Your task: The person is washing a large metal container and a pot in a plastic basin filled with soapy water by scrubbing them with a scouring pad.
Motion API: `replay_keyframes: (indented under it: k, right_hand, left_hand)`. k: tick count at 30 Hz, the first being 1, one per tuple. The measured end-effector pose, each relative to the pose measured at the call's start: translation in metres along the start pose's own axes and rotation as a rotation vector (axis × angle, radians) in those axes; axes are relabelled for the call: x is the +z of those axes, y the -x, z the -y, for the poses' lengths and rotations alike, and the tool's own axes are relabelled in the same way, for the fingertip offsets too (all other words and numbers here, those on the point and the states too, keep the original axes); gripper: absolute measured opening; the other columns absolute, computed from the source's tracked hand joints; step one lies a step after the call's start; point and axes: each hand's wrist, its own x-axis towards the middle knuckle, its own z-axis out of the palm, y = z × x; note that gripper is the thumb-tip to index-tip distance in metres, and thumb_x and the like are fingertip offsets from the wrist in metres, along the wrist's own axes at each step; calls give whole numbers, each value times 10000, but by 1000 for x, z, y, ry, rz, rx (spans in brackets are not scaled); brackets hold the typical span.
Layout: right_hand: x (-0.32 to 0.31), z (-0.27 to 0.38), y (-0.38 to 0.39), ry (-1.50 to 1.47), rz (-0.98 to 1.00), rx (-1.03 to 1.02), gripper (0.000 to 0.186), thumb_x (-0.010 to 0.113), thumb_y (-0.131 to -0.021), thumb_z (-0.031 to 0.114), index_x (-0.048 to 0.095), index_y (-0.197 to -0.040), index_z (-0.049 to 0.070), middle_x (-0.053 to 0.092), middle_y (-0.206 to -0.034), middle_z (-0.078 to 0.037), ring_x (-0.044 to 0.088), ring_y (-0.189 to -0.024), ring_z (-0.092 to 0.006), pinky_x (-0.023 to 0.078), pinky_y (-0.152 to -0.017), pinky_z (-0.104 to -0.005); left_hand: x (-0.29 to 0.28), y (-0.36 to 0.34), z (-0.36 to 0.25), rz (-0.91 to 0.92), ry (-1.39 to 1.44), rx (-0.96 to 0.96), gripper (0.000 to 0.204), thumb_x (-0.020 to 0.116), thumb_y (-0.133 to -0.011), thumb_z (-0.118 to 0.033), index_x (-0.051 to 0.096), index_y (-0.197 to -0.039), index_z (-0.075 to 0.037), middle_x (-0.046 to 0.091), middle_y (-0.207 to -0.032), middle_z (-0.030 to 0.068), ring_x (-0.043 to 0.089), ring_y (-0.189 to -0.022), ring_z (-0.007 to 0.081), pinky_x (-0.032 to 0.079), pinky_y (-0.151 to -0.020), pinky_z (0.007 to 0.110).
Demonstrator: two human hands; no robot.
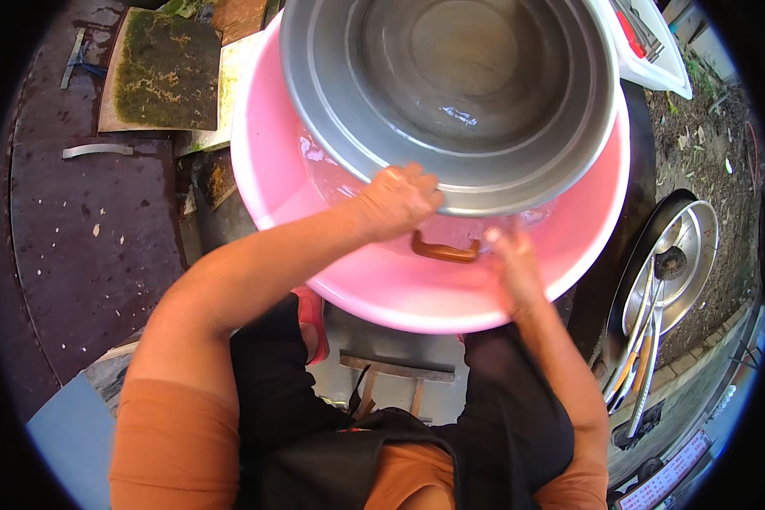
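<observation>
Has right hand (pixel 516 259), blurred, just beside brown handle (pixel 444 252); cannot tell finger spread. Grips near rim of metal basin (pixel 340 127) with curled fingers of left hand (pixel 397 204). Has basin over pink tub (pixel 382 293), near white tray (pixel 661 76).

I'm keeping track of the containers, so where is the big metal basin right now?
In the head view, the metal basin is at the upper middle, over the pink tub, with the person's left hand on its near rim.
</observation>
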Motion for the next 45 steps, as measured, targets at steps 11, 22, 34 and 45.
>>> replay_keyframes:
  k: [11, 22, 34, 45]
  right_hand:
    - [-5, 5, -2, -497, -225, 178, 417, 426, -737, -90, 488, -1140, -3, 507, -1151, -105, 540, -883, -208, 429, -799, -408]
    - [-12, 33, 10, -441, -153, 69, 316, 453, -676, -141, 499, -960, -12, 540, -984, -109, 515, -683, -189, 460, -578, -347]
    - [-27, 43, 10, -429, -108, 187, 216, 431, -659, -122, 466, -799, 39, 547, -896, -95, 501, -792, -185, 467, -621, -389]
    - [-6, 16, 18, -348, 3, -65, 155, 452, -736, -88, 412, -797, 49, 483, -667, -71, 472, -574, -154, 428, -663, -316]
  left_hand:
    - [-18, 62, 50, 232, -123, -80, 307, 507, -779, -38, 583, -1077, -32, 552, -1151, 139, 523, -1022, 293, 451, -873, 364]
    - [-7, 44, 37, 498, 158, -222, 370, 555, -736, -68, 594, -1103, -80, 513, -1239, 113, 456, -1131, 295, 399, -963, 365]
    - [-7, 53, 21, 389, 226, -141, 388, 550, -743, -60, 569, -1131, -73, 545, -1181, 131, 482, -1102, 310, 405, -953, 402]
    - [41, -45, -37, 96, 815, -572, 574, 440, -827, -149, 310, -1380, -69, 345, -1377, 233, 346, -1275, 350, 271, -1069, 392]
